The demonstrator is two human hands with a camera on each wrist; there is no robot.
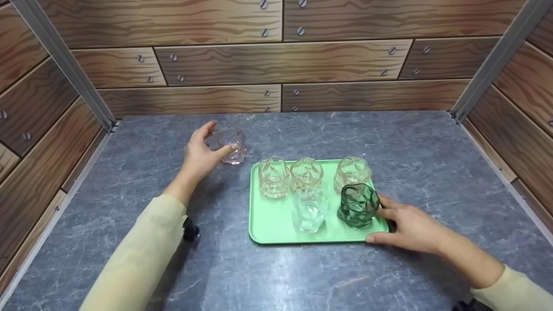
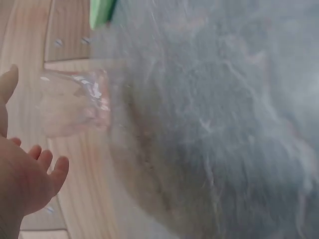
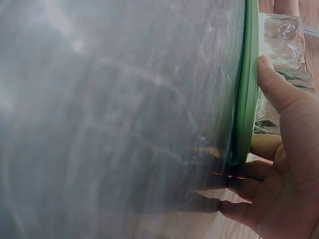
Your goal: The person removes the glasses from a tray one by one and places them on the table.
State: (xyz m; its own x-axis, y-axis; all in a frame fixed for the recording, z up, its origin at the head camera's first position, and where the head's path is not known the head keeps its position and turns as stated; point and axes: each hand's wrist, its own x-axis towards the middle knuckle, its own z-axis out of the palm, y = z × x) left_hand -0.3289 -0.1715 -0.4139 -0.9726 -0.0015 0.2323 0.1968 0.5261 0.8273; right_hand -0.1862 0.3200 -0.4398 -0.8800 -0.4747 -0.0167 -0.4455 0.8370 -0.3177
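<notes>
Six glasses: pink glass [image 1: 236, 156] upright on the table [image 1: 242, 276], off the tray's far-left corner; five others on the green tray [image 1: 270, 222]. Head view: left hand [image 1: 201, 154] beside the pink glass, thumb and fingers spread, nothing gripped; contact unclear, thumb overlaps the glass from this angle. Three clear glasses [image 1: 306, 177] in the back row, another clear glass [image 1: 310, 211] in front, dark green glass [image 1: 357, 209] near the right end. Right hand [image 1: 412, 229] at the tray's near-right corner, fingers right by the dark green glass. Left wrist view: blurry, but a visible gap between fingers and pink glass, so ungrasped. Right wrist view: thumb on tray rim, fingers round the corner; reads as grasping the tray. Doing it well: keep tray level, fingers off the dark green glass, no tugging; left thumb and fingers should straddle the pink glass low, close gently, avoid tipping it.
</notes>
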